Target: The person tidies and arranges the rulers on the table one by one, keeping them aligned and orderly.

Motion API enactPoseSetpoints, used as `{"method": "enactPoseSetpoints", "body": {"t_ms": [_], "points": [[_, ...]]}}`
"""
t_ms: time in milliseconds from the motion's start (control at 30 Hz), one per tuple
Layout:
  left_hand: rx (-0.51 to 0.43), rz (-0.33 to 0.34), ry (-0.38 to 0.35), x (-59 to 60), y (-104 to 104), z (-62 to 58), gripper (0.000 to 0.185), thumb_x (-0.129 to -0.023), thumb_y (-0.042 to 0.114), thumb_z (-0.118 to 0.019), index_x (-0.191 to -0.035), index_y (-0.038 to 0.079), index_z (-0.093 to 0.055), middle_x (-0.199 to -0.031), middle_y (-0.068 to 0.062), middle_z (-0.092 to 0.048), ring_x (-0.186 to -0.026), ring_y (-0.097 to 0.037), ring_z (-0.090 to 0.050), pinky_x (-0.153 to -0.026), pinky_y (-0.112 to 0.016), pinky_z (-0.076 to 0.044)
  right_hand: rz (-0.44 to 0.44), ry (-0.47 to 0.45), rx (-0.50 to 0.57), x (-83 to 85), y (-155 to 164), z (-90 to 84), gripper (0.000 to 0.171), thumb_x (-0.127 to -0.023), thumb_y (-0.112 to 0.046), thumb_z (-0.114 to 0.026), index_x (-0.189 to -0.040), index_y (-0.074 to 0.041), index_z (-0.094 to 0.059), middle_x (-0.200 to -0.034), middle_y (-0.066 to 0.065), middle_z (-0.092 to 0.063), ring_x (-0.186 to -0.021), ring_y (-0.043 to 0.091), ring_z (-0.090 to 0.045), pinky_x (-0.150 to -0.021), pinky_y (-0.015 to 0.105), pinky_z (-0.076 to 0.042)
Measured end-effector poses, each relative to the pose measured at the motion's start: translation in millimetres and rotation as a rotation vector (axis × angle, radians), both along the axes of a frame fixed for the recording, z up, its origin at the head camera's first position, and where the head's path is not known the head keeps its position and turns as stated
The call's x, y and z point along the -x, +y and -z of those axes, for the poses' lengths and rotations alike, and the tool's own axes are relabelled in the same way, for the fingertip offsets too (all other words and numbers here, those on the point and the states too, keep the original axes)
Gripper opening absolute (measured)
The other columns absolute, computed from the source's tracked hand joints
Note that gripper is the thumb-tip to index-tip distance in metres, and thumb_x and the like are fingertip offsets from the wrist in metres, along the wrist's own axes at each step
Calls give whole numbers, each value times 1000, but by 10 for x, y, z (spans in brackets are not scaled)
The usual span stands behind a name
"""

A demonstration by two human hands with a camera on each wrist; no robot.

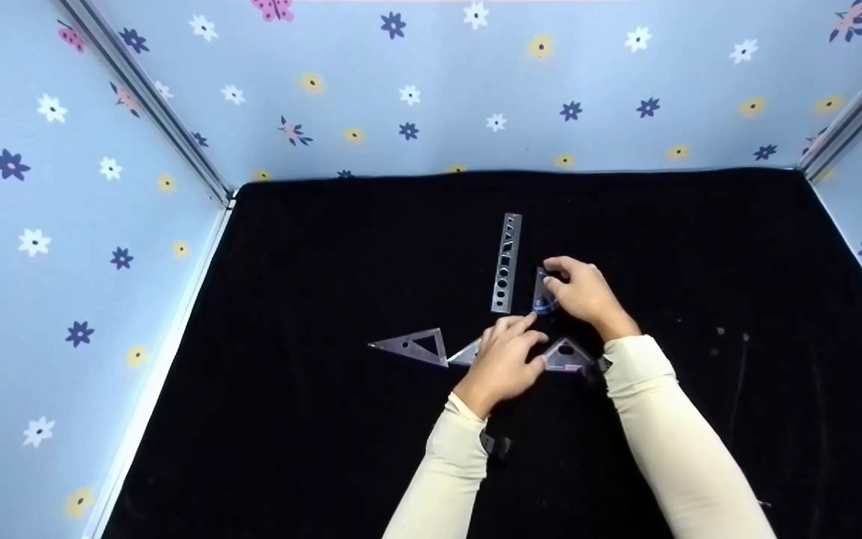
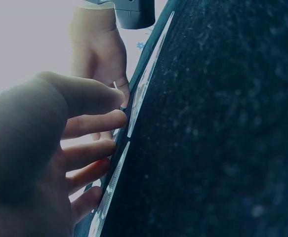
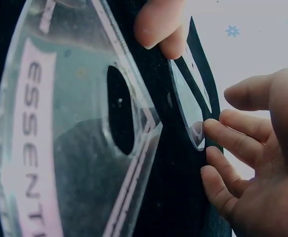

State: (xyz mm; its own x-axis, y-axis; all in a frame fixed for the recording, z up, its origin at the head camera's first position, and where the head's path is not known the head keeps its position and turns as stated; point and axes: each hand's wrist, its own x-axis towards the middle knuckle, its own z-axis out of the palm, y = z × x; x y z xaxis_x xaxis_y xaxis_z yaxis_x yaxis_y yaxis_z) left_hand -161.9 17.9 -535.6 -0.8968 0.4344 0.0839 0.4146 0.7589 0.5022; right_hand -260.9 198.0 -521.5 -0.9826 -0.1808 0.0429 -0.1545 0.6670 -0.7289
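The right hand (image 1: 587,296) touches the protractor (image 1: 542,297) unclenched (the left hand (image 1: 502,361) grips nothing either); uneven fingertip pressure could skew it.

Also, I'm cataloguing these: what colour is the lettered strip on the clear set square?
Pale pink; the lettered strip shows best in the right wrist view.

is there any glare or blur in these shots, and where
Head view: fairly even light, black cloth showing little texture; left wrist view: upper left blown out by glare, left hand partly shadowed, cloth soft and grainy; right wrist view: upper right washed out, near triangle sharp enough to read.
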Motion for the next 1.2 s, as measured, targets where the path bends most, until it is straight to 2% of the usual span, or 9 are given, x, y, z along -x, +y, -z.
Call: {"method": "enactPoseSetpoints", "body": {"t_ms": [167,333,567,667,767,900,967,1033,1200], "points": [[-5,4,8,-6,-3,-3,32,-93,30,-64,-122,19,-71,-151,-3,-48,-135,-18,-41,-105,-40,-37,17,-5,32,8,-10,10,35,-95,-10,-63,-128,2,-63,-124,20,-67,-113,36,-61,-99,49,-45],[-25,15,0,-7,-5,-6,32,-93,30,-64,-121,18,-71,-151,-5,-48,-135,-19,-41,-105,-40,-35,56,-68,93,16,-25,-6,35,-96,-12,-62,-128,1,-63,-123,19,-66,-112,32,-62,-98,45,-47],[-110,19,-59,0,-4,-12,31,-94,30,-63,-121,18,-72,-152,-10,-47,-138,-22,-39,-109,-43,-31,109,-138,184,31,-35,-14,34,-96,-13,-61,-126,3,-64,-119,20,-67,-108,30,-62,-95,41,-48],[-186,10,-119,8,-3,-29,32,-94,30,-63,-122,18,-72,-151,-10,-47,-139,-22,-37,-111,-47,-27,134,-141,202,28,-30,-7,33,-95,-12,-61,-124,4,-65,-115,20,-69,-103,28,-63,-90,37,-49],[-317,-35,-206,20,-13,-49,30,-94,29,-63,-120,18,-73,-149,-9,-50,-138,-22,-39,-112,-47,-26,161,-138,209,21,-22,3,32,-94,-11,-60,-121,4,-67,-112,19,-69,-99,26,-62,-86,34,-48],[-536,-98,-296,48,-39,-72,27,-94,21,-64,-116,11,-75,-141,-13,-57,-136,-23,-46,-114,-39,-31,189,-128,205,11,-13,15,30,-93,-10,-60,-118,3,-69,-109,19,-70,-97,25,-61,-85,33,-47],[-621,-107,-326,63,-49,-81,27,-94,15,-63,-116,5,-74,-138,-17,-59,-135,-24,-48,-113,-34,-33,194,-125,198,9,-11,19,29,-93,-10,-60,-117,3,-70,-108,18,-69,-97,26,-60,-85,34,-47],[-668,-118,-346,67,-51,-96,28,-93,12,-62,-117,0,-72,-135,-17,-61,-134,-24,-50,-113,-31,-33,196,-119,185,10,-5,25,29,-93,-11,-60,-117,2,-71,-109,18,-70,-98,26,-60,-87,35,-46],[-704,-168,-371,64,-37,-111,34,-93,12,-62,-124,-1,-67,-129,-13,-66,-126,-20,-56,-107,-29,-40,190,-90,164,4,13,29,29,-93,-12,-61,-117,1,-71,-113,18,-69,-104,27,-61,-93,39,-46]]}}
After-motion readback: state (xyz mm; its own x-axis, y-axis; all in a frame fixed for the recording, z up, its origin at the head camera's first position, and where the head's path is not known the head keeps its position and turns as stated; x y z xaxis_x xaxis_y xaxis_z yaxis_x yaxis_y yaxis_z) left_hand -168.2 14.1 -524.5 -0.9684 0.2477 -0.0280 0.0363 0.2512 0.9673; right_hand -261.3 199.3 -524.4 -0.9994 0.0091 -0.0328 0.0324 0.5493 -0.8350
